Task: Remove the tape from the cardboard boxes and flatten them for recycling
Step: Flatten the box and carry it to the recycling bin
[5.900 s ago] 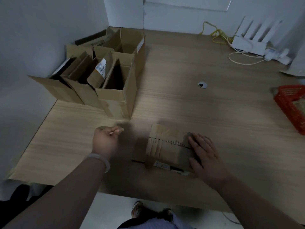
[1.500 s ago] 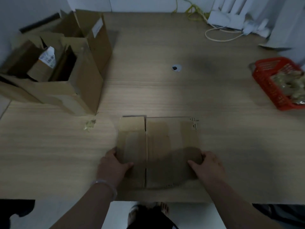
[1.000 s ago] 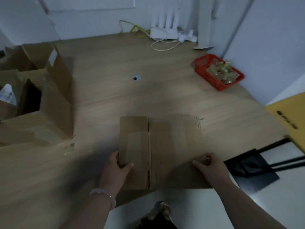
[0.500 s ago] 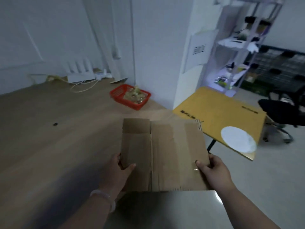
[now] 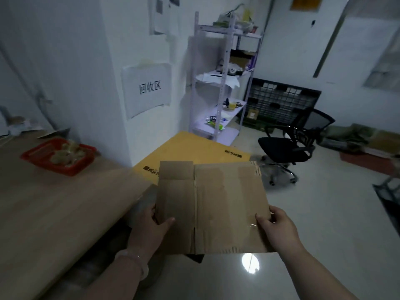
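Though dim, carton (image 5: 194,148) (maybe flat) beyond cardboard (image 5: 227,202)

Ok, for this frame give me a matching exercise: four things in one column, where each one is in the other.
Things:
1. flattened box
2. red basket
3. office chair
4. paper sign

Places:
A. on the table
B. stuck on the wall
C. on the floor
D. held between the left hand and right hand

Pairs: 1-D, 2-A, 3-C, 4-B
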`<control>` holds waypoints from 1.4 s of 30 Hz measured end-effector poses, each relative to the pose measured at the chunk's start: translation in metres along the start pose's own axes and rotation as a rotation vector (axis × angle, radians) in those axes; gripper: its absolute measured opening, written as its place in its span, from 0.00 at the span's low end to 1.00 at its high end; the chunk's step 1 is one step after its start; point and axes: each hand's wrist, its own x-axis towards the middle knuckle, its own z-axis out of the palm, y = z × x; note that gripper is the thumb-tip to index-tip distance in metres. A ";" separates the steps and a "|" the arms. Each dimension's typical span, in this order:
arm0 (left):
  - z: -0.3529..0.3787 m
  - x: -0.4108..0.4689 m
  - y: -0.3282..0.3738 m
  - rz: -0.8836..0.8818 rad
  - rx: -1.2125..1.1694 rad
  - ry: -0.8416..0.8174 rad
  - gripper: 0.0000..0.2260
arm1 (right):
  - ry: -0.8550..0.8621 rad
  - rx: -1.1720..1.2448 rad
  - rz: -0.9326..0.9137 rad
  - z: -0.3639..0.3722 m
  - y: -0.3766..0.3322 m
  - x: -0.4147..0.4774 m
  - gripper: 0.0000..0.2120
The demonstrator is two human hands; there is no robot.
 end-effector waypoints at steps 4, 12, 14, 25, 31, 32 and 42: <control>0.042 0.022 0.029 0.000 -0.004 -0.057 0.30 | 0.024 -0.006 -0.001 -0.030 0.018 0.039 0.18; 0.123 0.099 0.076 0.009 0.037 -0.066 0.32 | 0.073 -0.002 0.017 -0.055 0.034 0.143 0.18; 0.144 0.126 0.086 0.024 0.057 -0.057 0.32 | 0.075 0.000 0.020 -0.057 0.034 0.177 0.19; 0.215 0.230 0.130 -0.111 -0.006 -0.084 0.29 | 0.017 -0.086 -0.003 -0.055 0.023 0.331 0.21; 0.227 0.252 0.121 -0.241 -0.040 0.079 0.29 | -0.154 -0.080 -0.054 -0.019 0.019 0.399 0.20; 0.228 0.255 0.117 -0.258 -0.032 0.120 0.29 | -0.194 -0.089 -0.067 -0.011 0.017 0.411 0.21; 0.278 0.269 0.111 -0.509 -0.038 0.454 0.34 | -0.596 -0.224 -0.325 0.039 -0.008 0.551 0.24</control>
